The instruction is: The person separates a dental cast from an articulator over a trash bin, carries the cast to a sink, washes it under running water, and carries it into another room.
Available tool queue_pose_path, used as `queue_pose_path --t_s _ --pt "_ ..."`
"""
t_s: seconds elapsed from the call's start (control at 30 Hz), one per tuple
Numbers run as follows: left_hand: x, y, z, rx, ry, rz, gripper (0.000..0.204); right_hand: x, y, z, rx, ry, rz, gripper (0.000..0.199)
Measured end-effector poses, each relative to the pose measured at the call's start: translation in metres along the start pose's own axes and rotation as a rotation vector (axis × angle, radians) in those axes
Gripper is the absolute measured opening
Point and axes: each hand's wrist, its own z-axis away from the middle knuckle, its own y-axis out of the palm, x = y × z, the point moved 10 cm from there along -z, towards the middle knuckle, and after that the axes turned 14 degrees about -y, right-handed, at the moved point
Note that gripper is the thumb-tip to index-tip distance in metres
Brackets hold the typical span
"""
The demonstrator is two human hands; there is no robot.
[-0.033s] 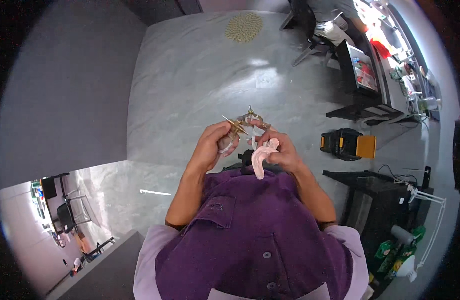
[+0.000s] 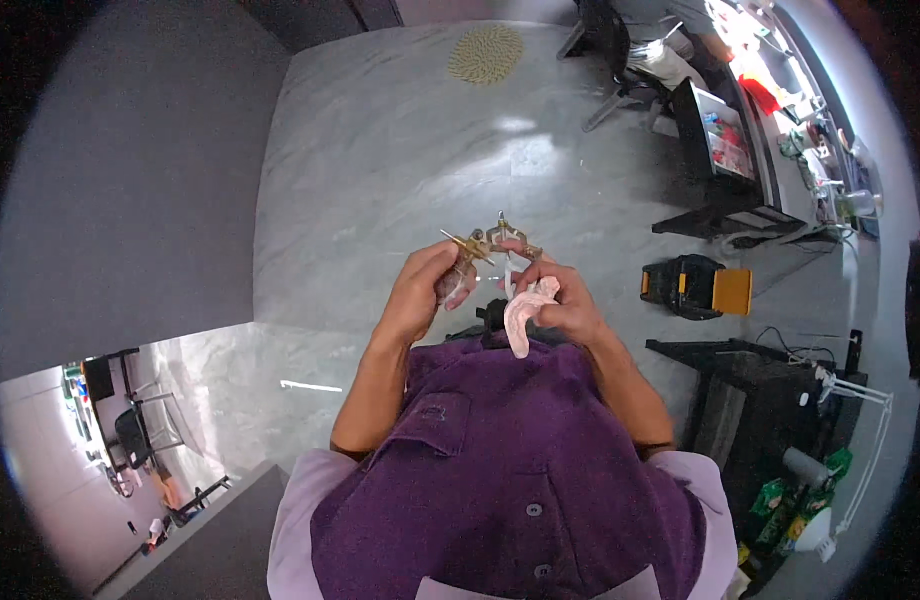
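Observation:
In front of my chest I hold a brass dental articulator [image 2: 477, 246], its two frame parts spread apart and linked near the top. My left hand [image 2: 412, 290] is closed on the left part, thumb by a thin brass rod, with a whitish plaster-like lump [image 2: 450, 288] under its fingers. Around the right part my right hand [image 2: 572, 305] is closed. Its thumb presses a pale pink, curved dental cast [image 2: 521, 322] that points down toward my shirt. A white plaster-like edge shows beside the right fingers; how the cast joins the frame is hidden.
Grey marbled floor [image 2: 380, 150] lies below, with a round woven mat [image 2: 486, 54] far ahead. To the right are an open drawer [image 2: 715, 140], a black and yellow case [image 2: 695, 287] and a black table [image 2: 750, 380]. A dark partition [image 2: 140, 200] stands left. A person sits at the far-right desk.
The left part of the articulator has tilted slightly in my left hand, its rod tip shifting a little left. My right hand and the pink cast stay almost still.

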Motion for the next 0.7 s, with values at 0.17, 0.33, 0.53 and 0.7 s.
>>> queue_pose_path --t_s 0.17,0.33,0.53,0.7 --pt "-0.015 0.002 0.003 -0.175 0.194 -0.391 0.039 -0.013 -0.016 0.013 0.002 0.042 0.081 0.031" --pt "-0.032 0.021 0.012 -0.36 0.5 -0.633 0.046 -0.008 -0.006 0.01 -0.004 0.025 0.053 0.031" --pt "-0.026 0.034 0.01 -0.466 0.46 -0.794 0.052 -0.005 0.002 0.004 -0.017 -0.108 0.046 0.033" --pt "-0.025 0.041 0.012 -0.49 0.511 -0.794 0.058 -0.012 0.001 0.004 0.001 -0.108 0.169 0.034"
